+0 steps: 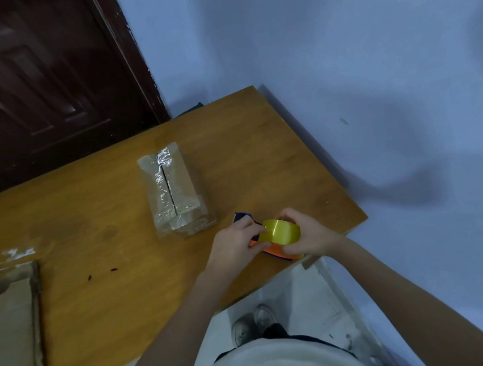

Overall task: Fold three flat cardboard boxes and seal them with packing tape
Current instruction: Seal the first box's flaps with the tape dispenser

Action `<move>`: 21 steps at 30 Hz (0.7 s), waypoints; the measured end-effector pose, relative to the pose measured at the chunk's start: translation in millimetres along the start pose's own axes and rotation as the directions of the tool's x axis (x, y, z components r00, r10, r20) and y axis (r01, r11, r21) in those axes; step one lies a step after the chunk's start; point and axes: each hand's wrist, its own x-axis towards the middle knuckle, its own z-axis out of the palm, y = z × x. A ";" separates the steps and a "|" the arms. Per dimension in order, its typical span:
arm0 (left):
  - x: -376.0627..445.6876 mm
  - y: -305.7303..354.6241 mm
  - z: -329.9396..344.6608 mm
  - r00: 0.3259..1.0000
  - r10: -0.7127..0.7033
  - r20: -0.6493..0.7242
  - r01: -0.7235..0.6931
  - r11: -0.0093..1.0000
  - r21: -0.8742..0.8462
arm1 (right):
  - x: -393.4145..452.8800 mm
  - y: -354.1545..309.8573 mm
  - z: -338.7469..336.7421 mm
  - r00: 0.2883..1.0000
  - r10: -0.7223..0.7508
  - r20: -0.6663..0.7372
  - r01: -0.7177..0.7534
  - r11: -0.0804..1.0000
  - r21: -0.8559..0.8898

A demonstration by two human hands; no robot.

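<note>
A yellowish roll of packing tape (282, 232) sits in an orange and blue dispenser (276, 253) near the table's right front corner. My right hand (307, 237) grips the roll from the right side. My left hand (237, 244) pinches at the roll's left edge, thumb and fingers on the tape. A folded cardboard box (174, 191) stands in the middle of the table, its top seam covered with shiny clear tape. A stack of flat cardboard (9, 333) lies at the table's left front.
The wooden table (105, 245) ends at an edge just right of my hands. Crumpled tape scraps (3, 262) lie behind the flat cardboard. A dark door (33, 86) and a blue wall (339, 49) stand behind. My shoes (254, 322) show on the floor.
</note>
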 end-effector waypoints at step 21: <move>0.6 9.4 1.6 0.913 0.403 -0.069 -0.388 0.907 0.162 | -2.0 0.1 3.6 1.000 0.013 0.002 -0.013 1.000 -0.001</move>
